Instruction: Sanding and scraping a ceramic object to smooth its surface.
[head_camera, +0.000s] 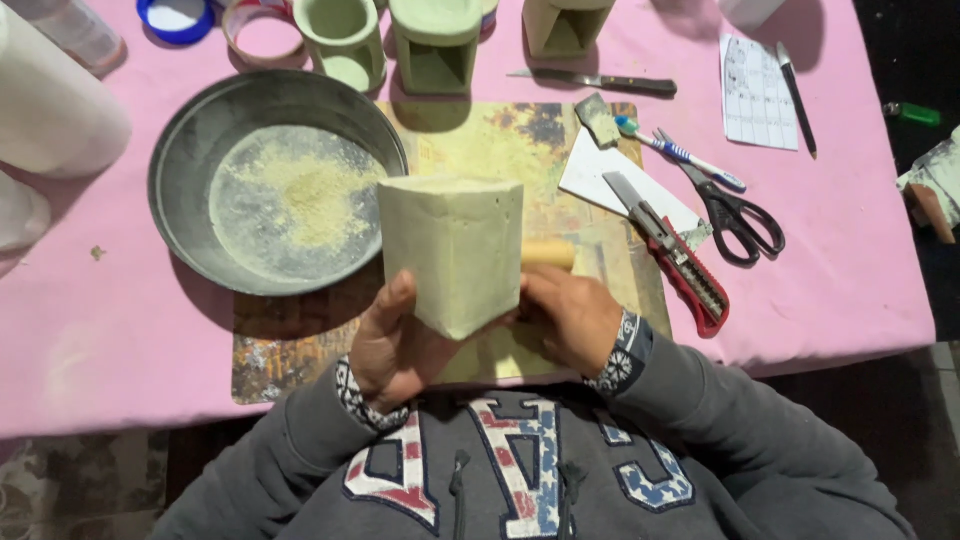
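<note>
A pale green clay block (455, 250), box-shaped with squared corners, is held up over a worn work board (300, 350). My left hand (392, 345) cups its lower left side, thumb up along the face. My right hand (570, 318) presses against its right side and grips a tool with a light wooden handle (548, 254) that sticks out behind the block. The tool's working end is hidden.
A grey metal pan (190, 160) with pale powder lies left of the block. A red utility knife (675, 250), black scissors (735, 215), a toothbrush (680, 155), a knife (600, 82) and paper lie to the right. Green clay pieces (437, 45) stand at the back on the pink tablecloth (100, 330).
</note>
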